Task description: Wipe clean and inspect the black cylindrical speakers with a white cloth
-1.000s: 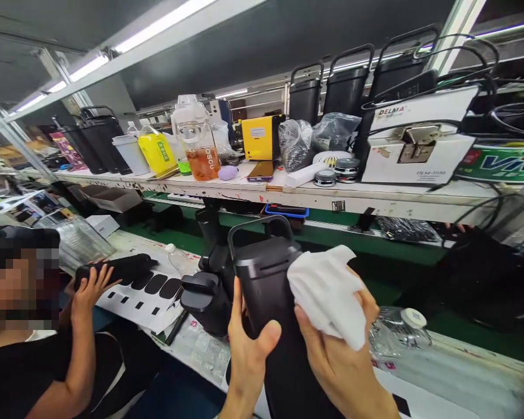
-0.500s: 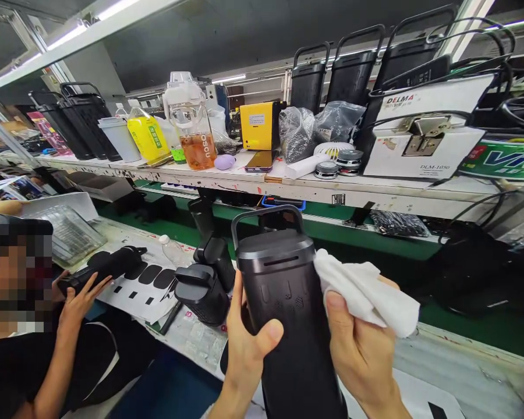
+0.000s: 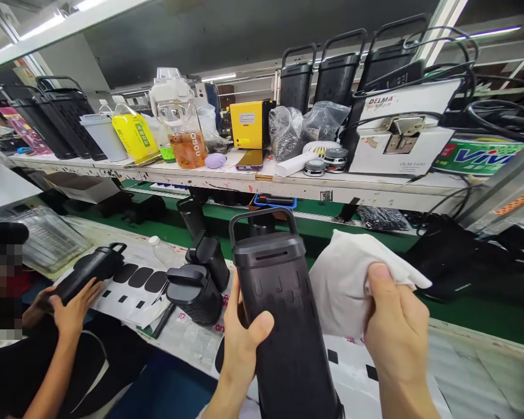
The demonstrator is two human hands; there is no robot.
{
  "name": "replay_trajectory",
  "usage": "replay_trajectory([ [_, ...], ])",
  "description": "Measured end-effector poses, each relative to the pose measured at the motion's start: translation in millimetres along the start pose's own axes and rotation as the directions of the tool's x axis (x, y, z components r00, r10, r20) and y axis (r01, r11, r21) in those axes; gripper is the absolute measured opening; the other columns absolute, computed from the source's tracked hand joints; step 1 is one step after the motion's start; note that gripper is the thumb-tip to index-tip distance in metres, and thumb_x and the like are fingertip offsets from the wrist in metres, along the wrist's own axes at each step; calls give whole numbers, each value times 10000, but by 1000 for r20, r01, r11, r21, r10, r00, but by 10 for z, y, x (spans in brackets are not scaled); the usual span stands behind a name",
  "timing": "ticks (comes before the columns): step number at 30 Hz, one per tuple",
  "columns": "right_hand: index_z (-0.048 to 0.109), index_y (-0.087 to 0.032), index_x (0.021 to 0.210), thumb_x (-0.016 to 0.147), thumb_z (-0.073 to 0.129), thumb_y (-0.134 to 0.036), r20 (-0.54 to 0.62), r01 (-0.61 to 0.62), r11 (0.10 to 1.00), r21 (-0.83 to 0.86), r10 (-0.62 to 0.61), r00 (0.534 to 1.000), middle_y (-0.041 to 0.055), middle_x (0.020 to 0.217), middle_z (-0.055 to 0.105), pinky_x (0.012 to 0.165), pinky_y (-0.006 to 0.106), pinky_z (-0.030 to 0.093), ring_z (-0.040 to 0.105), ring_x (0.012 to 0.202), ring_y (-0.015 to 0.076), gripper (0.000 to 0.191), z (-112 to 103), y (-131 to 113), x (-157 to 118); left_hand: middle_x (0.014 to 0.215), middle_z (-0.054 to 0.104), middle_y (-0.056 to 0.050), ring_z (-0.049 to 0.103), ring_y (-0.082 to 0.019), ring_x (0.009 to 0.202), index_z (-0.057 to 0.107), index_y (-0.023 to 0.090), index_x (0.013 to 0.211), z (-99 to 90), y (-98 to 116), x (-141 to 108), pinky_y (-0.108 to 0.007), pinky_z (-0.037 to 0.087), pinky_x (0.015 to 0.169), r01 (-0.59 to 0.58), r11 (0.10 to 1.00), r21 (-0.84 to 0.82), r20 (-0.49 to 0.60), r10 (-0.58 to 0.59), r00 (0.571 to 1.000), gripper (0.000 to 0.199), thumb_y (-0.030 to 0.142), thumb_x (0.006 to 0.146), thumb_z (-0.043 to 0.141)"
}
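Head view: the person's left hand grips one tall black portable speaker around its lower body, thumb across the front face. The speaker stands nearly upright, its long axis vertical with a slight backward lean, the carry handle at the top and the slotted top end toward the shelf. The right hand is closed on one white cloth, pinched under the thumb, just right of the speaker and apart from its side.

Left of the held speaker, two more black speakers lie tipped on the workbench, one behind the other. Farther left of it, a co-worker's hand rests on a fourth black speaker, which lies on its side over a white sheet of black stickers. One small clear bottle stands near that sheet.

Above the held speaker runs a white shelf. On it, up and left of the speaker, stand one clear water jug with amber liquid, one yellow bottle and one yellow box; one phone lies flat. Directly above the speaker are two grey plastic bags and three small round tins. Up and right sits one white DELMA case.
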State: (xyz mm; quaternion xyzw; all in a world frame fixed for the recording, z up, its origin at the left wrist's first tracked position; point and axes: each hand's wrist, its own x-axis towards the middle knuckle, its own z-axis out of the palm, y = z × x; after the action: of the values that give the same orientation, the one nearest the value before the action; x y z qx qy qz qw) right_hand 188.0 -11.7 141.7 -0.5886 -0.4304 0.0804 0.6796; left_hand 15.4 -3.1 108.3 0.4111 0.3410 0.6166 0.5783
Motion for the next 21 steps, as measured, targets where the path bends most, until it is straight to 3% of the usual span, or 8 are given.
replay_trajectory([
  [5,423,-210,520,885,527,-565,74,-32,999,44,28,997,-12,537,423,487,273,364,432,532,135,520,-6,94,-25,1086,711,-60,654,-341,1064,423,280,1429,43,39,7,-433,598,831,7,1000,29,2,-8,1000,919,535,620,776],
  [9,658,-180,843,971,426,-424,257,189,981,-31,-175,950,21,648,559,649,301,482,586,703,196,361,90,-28,-110,1175,686,-89,641,-334,1098,335,236,1469,26,-62,5,-430,565,898,32,999,11,35,-32,999,944,523,667,742],
  [12,562,-190,1270,941,490,-278,444,587,809,-26,-517,732,93,1083,657,1028,438,396,513,1214,293,348,213,-180,-224,1298,622,-112,579,-315,1203,313,208,1476,-1,-130,12,-399,499,1001,-42,996,74,57,38,998,936,487,692,743],
  [14,539,-212,1304,904,535,-215,465,732,681,1,-649,603,93,1254,605,1129,503,257,362,1360,311,400,275,-215,-256,1348,588,-106,537,-303,1255,332,206,1469,-5,-129,15,-372,471,1035,-118,978,169,44,113,993,940,486,680,759],
  [16,633,-206,1158,922,514,-261,437,631,776,2,-568,697,93,1138,658,1092,487,324,469,1270,303,270,300,-165,-216,1369,570,-109,536,-301,1256,321,198,1473,2,-99,11,-368,474,1032,-171,961,218,33,168,985,962,498,673,762],
  [18,689,-190,881,954,447,-417,438,291,957,1,-262,860,86,849,682,911,426,480,623,972,278,340,291,-47,-136,1362,572,-123,569,-305,1216,316,181,1473,8,-64,1,-375,501,1000,-220,950,223,20,221,975,978,514,668,758],
  [19,677,-191,779,952,420,-492,455,100,995,14,-95,885,71,741,656,826,401,509,632,853,261,432,277,24,-103,1350,580,-126,585,-305,1195,311,177,1474,10,-51,-6,-376,515,981,-242,942,231,7,247,969,992,524,660,758],
  [21,671,-194,762,933,403,-582,519,-184,978,99,107,848,54,710,640,780,376,518,623,806,245,501,242,162,-91,1324,597,-126,598,-310,1176,291,182,1482,15,-41,-19,-392,525,966,-252,920,300,-27,273,962,1035,524,632,773],
])
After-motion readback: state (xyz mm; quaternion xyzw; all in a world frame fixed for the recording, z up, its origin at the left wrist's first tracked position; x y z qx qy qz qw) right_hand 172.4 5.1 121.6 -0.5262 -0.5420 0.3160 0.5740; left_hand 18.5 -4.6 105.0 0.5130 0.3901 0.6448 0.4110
